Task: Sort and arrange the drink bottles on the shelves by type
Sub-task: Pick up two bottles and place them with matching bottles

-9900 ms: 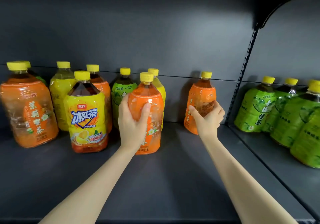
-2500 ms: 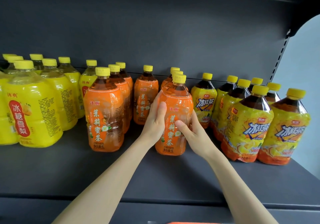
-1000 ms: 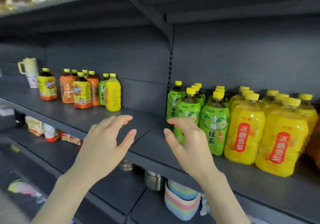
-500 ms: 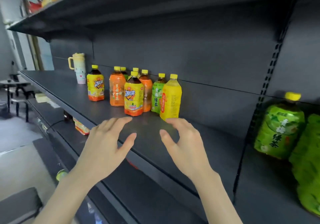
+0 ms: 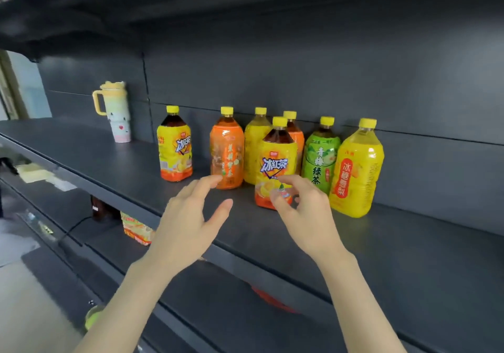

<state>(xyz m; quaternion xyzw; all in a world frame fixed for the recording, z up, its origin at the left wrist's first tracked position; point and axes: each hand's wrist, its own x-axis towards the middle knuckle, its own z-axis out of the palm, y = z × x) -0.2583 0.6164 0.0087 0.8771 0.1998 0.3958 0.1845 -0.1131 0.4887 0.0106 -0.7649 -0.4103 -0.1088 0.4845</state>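
Both my hands, left hand [image 5: 188, 224] and right hand [image 5: 305, 213], are spread and empty near the mixed bottles [image 5: 275, 161] bunched on the shelf [image 5: 109, 161]; I judge these seven unsorted.

Two bare forearms, no sleeves visible. The left hand [image 5: 188, 227] and right hand [image 5: 308, 216] wear no gloves or rings.
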